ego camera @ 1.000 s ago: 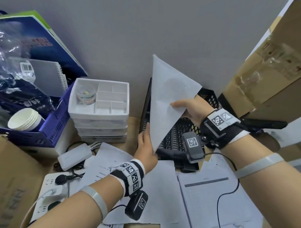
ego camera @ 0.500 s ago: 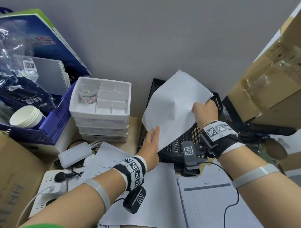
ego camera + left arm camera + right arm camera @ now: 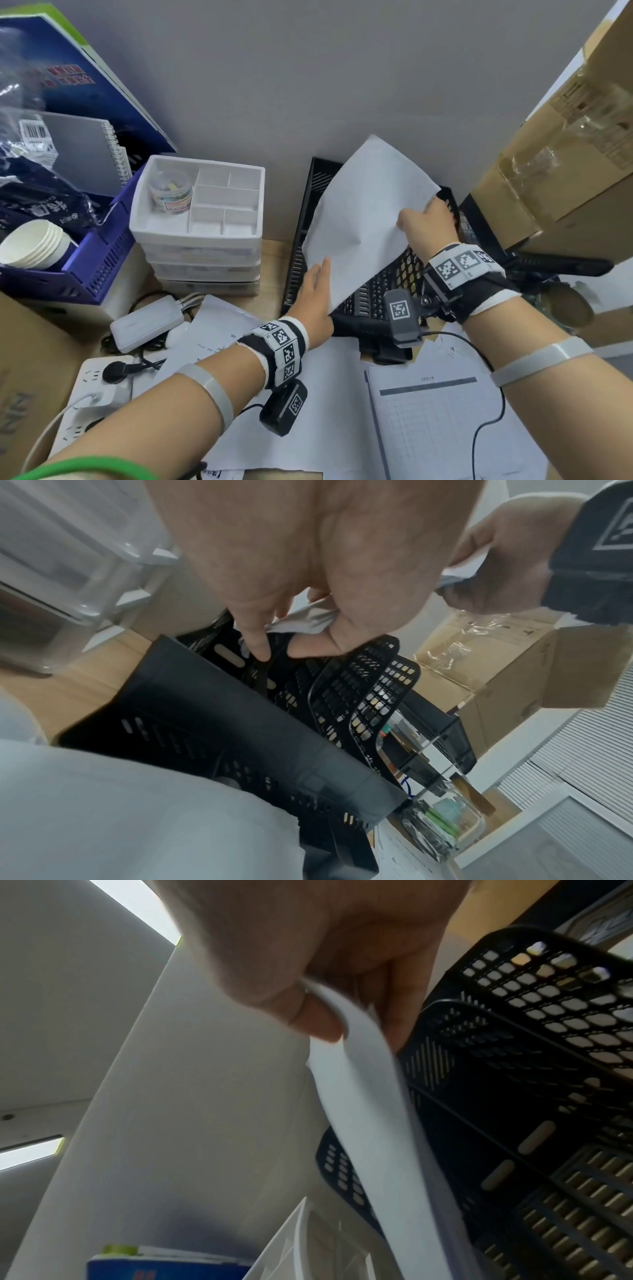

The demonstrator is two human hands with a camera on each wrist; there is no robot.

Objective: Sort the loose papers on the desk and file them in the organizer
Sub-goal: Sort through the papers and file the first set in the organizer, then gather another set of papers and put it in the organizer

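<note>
You had one black organizer [image 3: 301, 246], one white sheet [image 3: 363, 219] lifted over it, one stack of four white drawer trays [image 3: 202, 236], one blue basket [image 3: 99, 260] and two cardboard boxes [image 3: 561, 164].

A blank white sheet [image 3: 363, 219] tilted over the black mesh organizer [image 3: 387, 291]; printed papers [image 3: 438, 425] lay before it.

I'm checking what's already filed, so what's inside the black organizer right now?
The organizer shows bare black slots; the sheet, held by both hands, is going into it. That sheet hides the back slots, so papers there can't be ruled out.
</note>
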